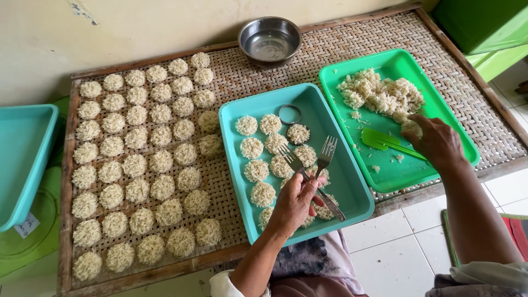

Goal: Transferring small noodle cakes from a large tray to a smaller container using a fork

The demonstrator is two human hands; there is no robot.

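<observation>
My left hand [294,202] grips two metal forks [322,159], held crossed above the teal tray [352,190]. That tray holds several round rice cakes [252,147] and a small metal ring [289,114]. My right hand [434,140] reaches into the green tray [459,137], its fingers closed on a small lump of cooked rice [411,128] at the edge of the loose rice pile [379,93]. A green plastic spatula [385,141] lies in that tray just left of my right hand.
A woven bamboo rack [231,77] carries both trays and many rows of round rice cakes [137,165] on its left half. A steel bowl [269,39] stands at the back. A second teal tray [22,159] sits far left, green furniture [484,27] at top right.
</observation>
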